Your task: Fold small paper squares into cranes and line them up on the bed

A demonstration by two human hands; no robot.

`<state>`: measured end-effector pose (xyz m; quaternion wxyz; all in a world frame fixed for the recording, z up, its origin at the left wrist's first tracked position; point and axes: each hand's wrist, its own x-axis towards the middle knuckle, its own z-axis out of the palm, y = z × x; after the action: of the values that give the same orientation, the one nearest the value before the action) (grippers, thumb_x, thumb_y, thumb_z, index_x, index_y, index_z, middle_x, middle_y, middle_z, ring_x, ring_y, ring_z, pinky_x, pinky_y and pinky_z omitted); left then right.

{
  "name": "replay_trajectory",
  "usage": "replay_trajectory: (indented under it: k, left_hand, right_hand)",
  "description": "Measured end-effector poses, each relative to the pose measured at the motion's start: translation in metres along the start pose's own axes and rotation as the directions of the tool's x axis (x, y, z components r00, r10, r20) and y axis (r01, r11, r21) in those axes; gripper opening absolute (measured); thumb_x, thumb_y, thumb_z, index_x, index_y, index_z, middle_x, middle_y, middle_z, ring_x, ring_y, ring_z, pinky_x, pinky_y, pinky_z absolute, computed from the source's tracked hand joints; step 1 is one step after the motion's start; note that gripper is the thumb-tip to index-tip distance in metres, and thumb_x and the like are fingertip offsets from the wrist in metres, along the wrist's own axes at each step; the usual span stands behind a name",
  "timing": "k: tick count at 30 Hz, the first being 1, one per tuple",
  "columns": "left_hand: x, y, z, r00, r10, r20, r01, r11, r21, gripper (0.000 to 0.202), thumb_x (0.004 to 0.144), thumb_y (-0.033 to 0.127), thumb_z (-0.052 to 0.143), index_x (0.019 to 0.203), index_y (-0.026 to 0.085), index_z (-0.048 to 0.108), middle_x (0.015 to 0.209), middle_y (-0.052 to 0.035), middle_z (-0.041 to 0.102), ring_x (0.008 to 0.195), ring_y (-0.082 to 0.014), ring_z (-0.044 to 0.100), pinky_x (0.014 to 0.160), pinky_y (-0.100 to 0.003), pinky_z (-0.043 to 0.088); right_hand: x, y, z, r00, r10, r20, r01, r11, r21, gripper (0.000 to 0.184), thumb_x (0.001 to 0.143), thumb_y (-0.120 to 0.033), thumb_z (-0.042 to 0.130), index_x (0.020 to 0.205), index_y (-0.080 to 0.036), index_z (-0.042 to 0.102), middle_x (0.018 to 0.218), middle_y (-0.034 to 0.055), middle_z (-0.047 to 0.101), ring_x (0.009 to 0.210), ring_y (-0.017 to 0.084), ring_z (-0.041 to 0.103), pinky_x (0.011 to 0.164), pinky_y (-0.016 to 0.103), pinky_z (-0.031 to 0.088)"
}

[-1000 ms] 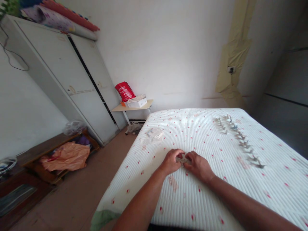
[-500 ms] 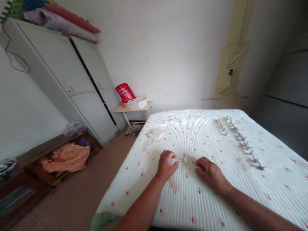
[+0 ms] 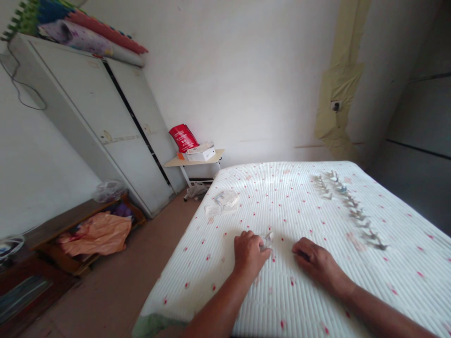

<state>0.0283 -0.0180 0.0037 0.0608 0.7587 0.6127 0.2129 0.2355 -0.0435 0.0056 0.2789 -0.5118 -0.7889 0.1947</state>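
The folded figure (image 3: 269,238) is matt paper. The mattress cover (image 3: 299,206) is ribbed cloth. The red bag (image 3: 183,137) is smooth, glossy plastic.

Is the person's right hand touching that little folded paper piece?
No, the right hand is apart from the folded paper piece, with a strip of the dotted bed cover showing between them.

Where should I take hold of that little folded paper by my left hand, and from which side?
Probably pinch the pointed right end of the folded paper, coming from the right with your right hand. That end seems to rise from the mattress, and the way from that hand is open, while your left hand crowds the paper's left side.
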Motion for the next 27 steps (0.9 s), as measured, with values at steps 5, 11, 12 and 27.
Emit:
replay_trajectory:
  k: [5,11,12,27]
  left_hand:
    - [0.001,0.008,-0.002,0.996,-0.078,0.041,0.076,0.997,0.028,0.010,0.065,0.030,0.067,0.067,0.021,0.064,0.077,-0.0019,0.063,0.083,-0.0195,0.053,0.074,-0.032,0.034]
    - [0.004,0.012,-0.003,0.990,-0.132,0.044,0.131,0.991,0.041,0.006,0.067,0.027,0.064,0.066,0.022,0.066,0.074,-0.0020,0.064,0.080,-0.0193,0.055,0.073,-0.032,0.035]
    - [0.005,0.012,-0.002,0.990,-0.135,0.040,0.133,0.990,0.042,0.006,0.067,0.026,0.063,0.066,0.022,0.067,0.074,-0.0021,0.064,0.079,-0.0194,0.055,0.073,-0.032,0.035]
    - [0.005,0.010,-0.001,0.990,-0.134,0.043,0.134,0.991,-0.016,0.010,0.065,0.026,0.063,0.074,0.023,0.067,0.080,-0.0017,0.065,0.083,-0.0194,0.055,0.073,-0.032,0.034]
  right_hand:
    - [-0.002,-0.001,0.000,1.000,-0.019,-0.013,0.019,1.000,-0.005,0.015,0.077,-0.017,0.039,0.075,-0.020,0.053,0.075,0.0027,0.057,0.068,0.014,0.056,0.064,0.026,0.044]
    - [-0.002,0.004,0.005,0.999,-0.038,-0.032,0.036,0.999,-0.039,0.016,0.077,-0.015,0.039,0.073,-0.020,0.054,0.073,0.0020,0.057,0.067,0.014,0.056,0.062,0.025,0.044]
    - [-0.002,0.005,0.006,0.999,-0.040,-0.028,0.039,0.998,-0.041,0.016,0.077,-0.015,0.039,0.074,-0.019,0.054,0.074,0.0022,0.057,0.067,0.014,0.056,0.063,0.025,0.044]
    - [-0.009,0.007,0.005,0.998,-0.055,0.007,0.055,0.998,-0.041,0.015,0.078,-0.014,0.039,0.075,-0.020,0.053,0.075,0.0024,0.056,0.067,0.013,0.054,0.062,0.025,0.043]
